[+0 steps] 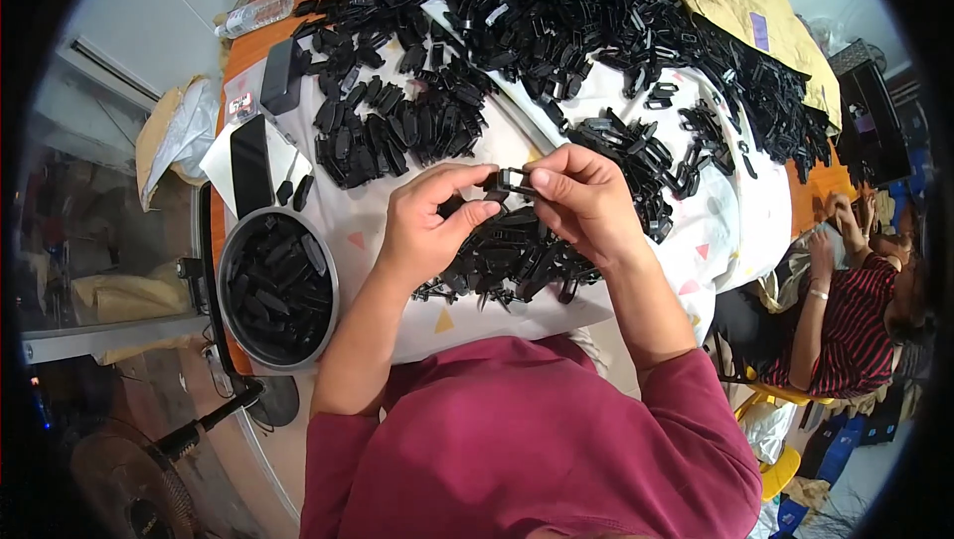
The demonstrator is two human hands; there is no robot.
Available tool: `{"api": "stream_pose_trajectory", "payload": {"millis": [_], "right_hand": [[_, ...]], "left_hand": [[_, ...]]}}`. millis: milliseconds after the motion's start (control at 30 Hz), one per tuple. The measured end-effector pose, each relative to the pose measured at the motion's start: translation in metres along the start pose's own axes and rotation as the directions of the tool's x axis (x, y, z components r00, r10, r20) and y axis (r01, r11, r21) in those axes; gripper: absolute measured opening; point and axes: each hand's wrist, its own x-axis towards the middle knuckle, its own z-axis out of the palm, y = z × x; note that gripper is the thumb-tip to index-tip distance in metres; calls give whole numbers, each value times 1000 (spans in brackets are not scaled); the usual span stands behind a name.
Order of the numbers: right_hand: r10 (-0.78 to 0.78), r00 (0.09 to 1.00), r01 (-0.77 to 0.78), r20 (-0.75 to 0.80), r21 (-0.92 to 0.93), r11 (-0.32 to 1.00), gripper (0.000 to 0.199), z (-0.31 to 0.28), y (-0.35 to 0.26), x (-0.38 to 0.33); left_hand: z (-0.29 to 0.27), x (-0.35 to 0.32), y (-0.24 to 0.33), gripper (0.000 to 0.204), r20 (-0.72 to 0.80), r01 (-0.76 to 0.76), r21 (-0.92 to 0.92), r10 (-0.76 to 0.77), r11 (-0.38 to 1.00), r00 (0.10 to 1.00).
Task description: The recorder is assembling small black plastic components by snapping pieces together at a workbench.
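Between my two hands is a small black plastic part (pixel 512 180) with a pale, light-catching middle. My left hand (pixel 429 223) pinches its left end between thumb and fingers. At the other end, my right hand (pixel 590 199) grips it with the thumb on top and the fingers curled beneath. Both hands hover over a heap of similar black parts (pixel 517 259) at the near side of the table. More loose black parts (pixel 393 122) lie beyond my left hand, and another cluster (pixel 626 147) spreads past my right. My fingers hide some of the held part's shape.
A round metal bowl (pixel 228 325) of black parts stands at the left edge near a phone (pixel 250 167) and a dark box (pixel 282 77). A long pale strip (pixel 522 102) crosses the white patterned cloth (pixel 397 325). A clear bottle (pixel 260 14) lies far left. Another person (pixel 845 320) sits right.
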Motion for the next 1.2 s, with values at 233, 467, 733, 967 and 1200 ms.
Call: {"api": "stream_pose_trajectory", "payload": {"millis": [233, 467, 733, 967, 1200], "right_hand": [[1, 996, -3, -87, -26, 1000, 6, 7, -9, -11], [-16, 997, -10, -75, -323, 946, 6, -3, -7, -7], [-87, 992, 76, -96, -108, 991, 12, 9, 13, -8], [-136, 982, 90, -131, -313, 946, 23, 14, 33, 0], [-443, 896, 266, -18, -777, 570, 28, 14, 60, 42]], "left_hand": [[12, -4, 12, 27, -69, 246, -115, -255, 962, 965], [4, 3, 17, 30, 65, -273, 507, 279, 818, 958], [25, -13, 7, 31, -103, 235, -194, -258, 952, 961], [33, -2, 3, 28, 64, 415, -770, -589, 484, 805], [23, -10, -37, 26, 357, 279, -934, -638, -224, 682]]}}
